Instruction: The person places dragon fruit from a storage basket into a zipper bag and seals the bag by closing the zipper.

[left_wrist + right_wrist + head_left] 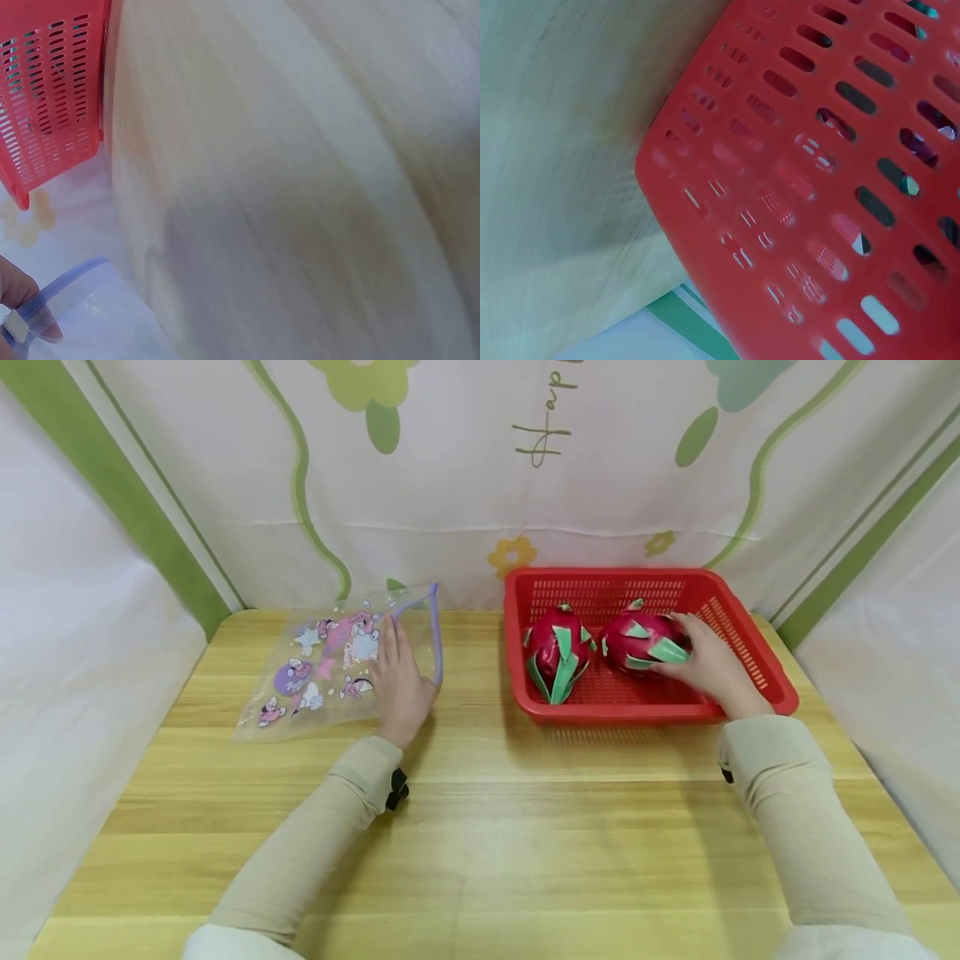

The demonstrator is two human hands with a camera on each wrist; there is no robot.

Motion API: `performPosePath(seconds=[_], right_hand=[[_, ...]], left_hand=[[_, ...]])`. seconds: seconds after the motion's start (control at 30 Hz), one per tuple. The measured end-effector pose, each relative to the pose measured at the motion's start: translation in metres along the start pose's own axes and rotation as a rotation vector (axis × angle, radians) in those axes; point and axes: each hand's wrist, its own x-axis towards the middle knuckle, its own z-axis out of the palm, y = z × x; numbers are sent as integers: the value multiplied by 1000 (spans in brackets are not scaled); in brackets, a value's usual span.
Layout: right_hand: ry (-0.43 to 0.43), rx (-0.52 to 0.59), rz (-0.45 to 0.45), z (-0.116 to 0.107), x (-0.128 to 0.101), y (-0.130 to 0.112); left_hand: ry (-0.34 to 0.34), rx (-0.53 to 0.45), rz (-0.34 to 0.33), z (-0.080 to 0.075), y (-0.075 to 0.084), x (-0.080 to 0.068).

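A clear zip bag (pixel 330 668) with cartoon prints and a purple zip edge (pixel 64 285) lies on the left of the table, its mouth partly spread. My left hand (pixel 403 689) lies over the bag, fingers pointing away, and the thumb holds its edge near a white slider (pixel 15 326). On the right, a red basket (pixel 622 714) contains two dragon fruits. One dragon fruit (pixel 558 647) sits at the basket's left side. My right hand (pixel 712 664) grips the other dragon fruit (pixel 637 639) from its right end. The basket wall hides this hand in the right wrist view.
Everything rests on a wooden table (pixel 480 843). A white curtain with flower prints (pixel 450 485) hangs along the back edge, with more white cloth at both sides. The basket's raised rim surrounds the fruit.
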Motion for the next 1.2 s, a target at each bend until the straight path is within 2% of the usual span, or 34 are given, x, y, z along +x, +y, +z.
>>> performPosePath(seconds=[0.23, 0.47, 0.87, 1.2], right_hand=[[-48, 25, 19, -1, 1, -1], [-105, -63, 29, -3, 0, -2], [-81, -32, 50, 3, 3, 1], [-127, -63, 95, 1, 1, -1]], left_hand=[[6, -16, -19, -7, -2, 2], [4, -52, -28, -9, -4, 3], [-2, -58, -33, -9, -5, 3], [-15, -53, -14, -11, -8, 0]])
